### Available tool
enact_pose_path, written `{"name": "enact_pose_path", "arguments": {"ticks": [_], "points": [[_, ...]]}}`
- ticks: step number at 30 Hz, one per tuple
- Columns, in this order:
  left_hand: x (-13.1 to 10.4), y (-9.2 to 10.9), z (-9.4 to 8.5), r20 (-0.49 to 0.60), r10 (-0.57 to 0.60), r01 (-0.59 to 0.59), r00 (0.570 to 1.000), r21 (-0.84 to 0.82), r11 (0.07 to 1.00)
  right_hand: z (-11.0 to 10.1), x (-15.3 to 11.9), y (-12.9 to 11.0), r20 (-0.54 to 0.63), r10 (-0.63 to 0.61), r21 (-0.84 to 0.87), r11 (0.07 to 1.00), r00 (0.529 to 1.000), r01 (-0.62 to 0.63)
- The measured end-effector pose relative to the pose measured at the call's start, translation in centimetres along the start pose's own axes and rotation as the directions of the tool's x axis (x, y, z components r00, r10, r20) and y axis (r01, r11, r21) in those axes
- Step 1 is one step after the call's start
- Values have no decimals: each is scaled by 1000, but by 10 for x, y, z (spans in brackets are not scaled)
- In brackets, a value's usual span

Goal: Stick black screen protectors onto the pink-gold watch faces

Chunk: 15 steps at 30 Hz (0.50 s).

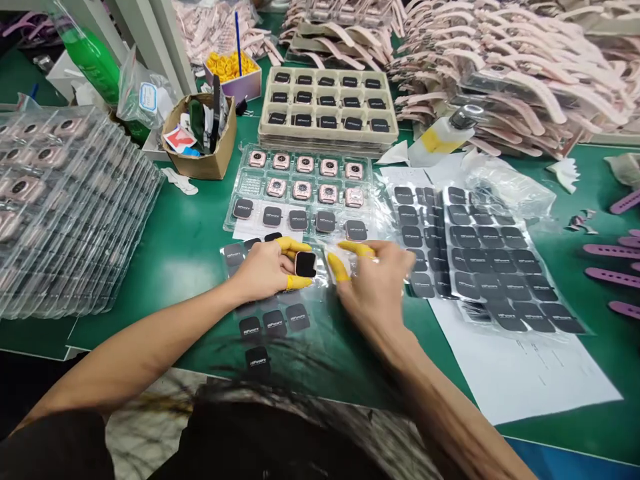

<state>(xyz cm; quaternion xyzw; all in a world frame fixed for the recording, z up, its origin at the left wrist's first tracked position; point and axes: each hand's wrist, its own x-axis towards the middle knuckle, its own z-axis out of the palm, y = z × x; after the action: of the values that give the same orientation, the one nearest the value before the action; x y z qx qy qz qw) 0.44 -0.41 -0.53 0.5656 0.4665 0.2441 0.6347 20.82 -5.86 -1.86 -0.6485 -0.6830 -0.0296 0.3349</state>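
My left hand (267, 270), with yellow finger cots, grips a smartwatch body (305, 265) by its edges, black screen facing up. Close on its right is my right hand (375, 280), also in yellow finger cots and slightly blurred. Its thumb and fingers are bent around a whitish piece that I cannot make out. Below both hands lies a clear sheet of black square screen films (275, 323) with white lettering. Just beyond them, a clear plastic tray (257, 175) holds pink watch bodies, and its nearest row shows black lettered squares on top.
A beige tray (327, 137) of black squares stands behind. Film sheets (493, 260) lie right, over white paper (530, 380). Stacked clear trays (75, 220) rise at left. Around the back are a cardboard box (207, 163), a pump bottle (443, 139) and pink straps (500, 73).
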Motion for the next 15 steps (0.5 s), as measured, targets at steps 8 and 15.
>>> {"name": "enact_pose_path", "arguments": {"ticks": [8,15], "points": [[0,-6,4,1,63,-63,998,-100,993,-30,-77,-57,429,-477,522,824,767,221],[-4,-5,2,-1,114,-114,993,-40,993,-4,-65,-59,286,-317,507,851,904,138]]}}
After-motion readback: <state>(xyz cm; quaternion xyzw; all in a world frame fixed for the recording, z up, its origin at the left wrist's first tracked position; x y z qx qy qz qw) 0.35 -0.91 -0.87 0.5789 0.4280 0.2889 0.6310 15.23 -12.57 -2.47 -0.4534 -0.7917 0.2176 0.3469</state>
